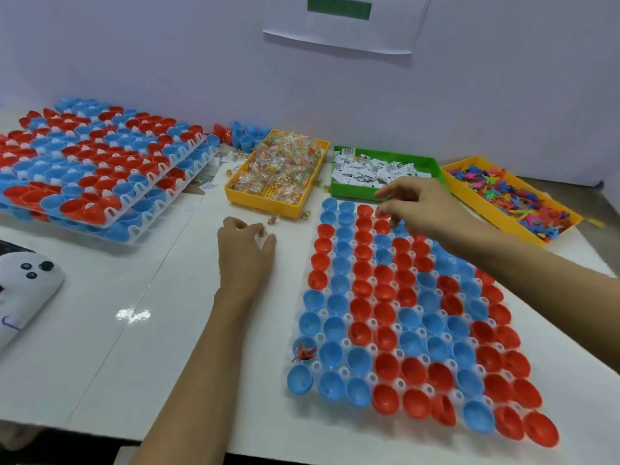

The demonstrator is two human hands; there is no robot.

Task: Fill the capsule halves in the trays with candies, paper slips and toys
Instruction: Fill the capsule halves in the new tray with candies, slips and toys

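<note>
We find the left hand (246, 243) pinching a wrapped candy (262, 232) on the table (134, 280) near the candy bin (235, 193); right hand (414, 201) loosely spread over the tray (396, 317) far edge. Candies look light, crinkly, slippery: pinch wrapper ends.

In front of you lies a clear tray (339, 370) packed with open red and blue capsule halves (385, 293), cups upward. One blue half at its near left edge holds a small red toy (304, 353); the others look unfilled. Beyond it sit three bins: a yellow one (265, 199) of wrapped candies (285, 162), a green one (426, 162) of white paper slips (369, 171), and a yellow one (496, 216) of multicoloured toys (513, 196). Far left, stacked trays (127, 199) carry more red and blue halves.
</note>
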